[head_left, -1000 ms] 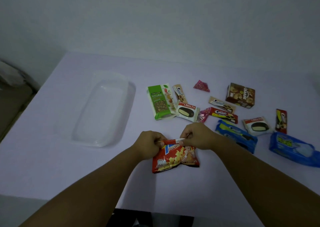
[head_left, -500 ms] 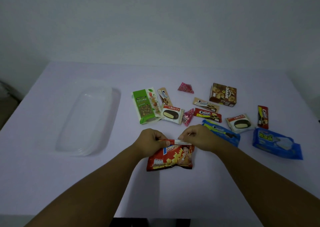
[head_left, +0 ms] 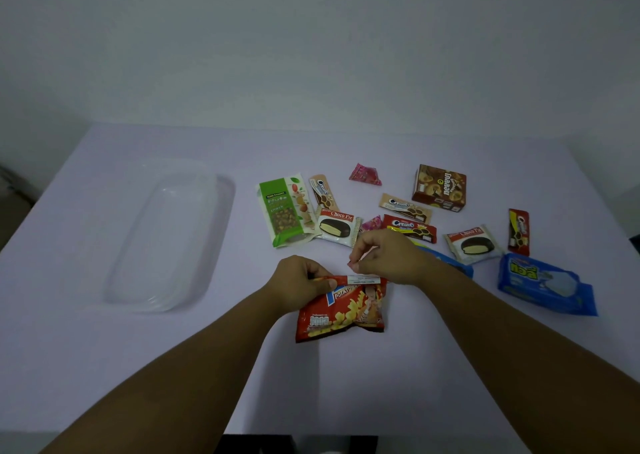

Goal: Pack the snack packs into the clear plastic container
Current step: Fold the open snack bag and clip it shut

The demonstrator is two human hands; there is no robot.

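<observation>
Left hand (head_left: 298, 280) grips top edge of red chip bag (head_left: 341, 310) on table (head_left: 104, 367). Right hand (head_left: 384, 258) curled just above seal, contents unclear. Container (head_left: 221, 190) well left, bare. Advice: lift bag by seal, lay flat inside.

I see a pale lilac table (head_left: 104, 367) filling most of the view, a plain grey-white wall (head_left: 311, 45) behind its far edge, a dark strip of floor (head_left: 298, 445) below its near edge.
</observation>
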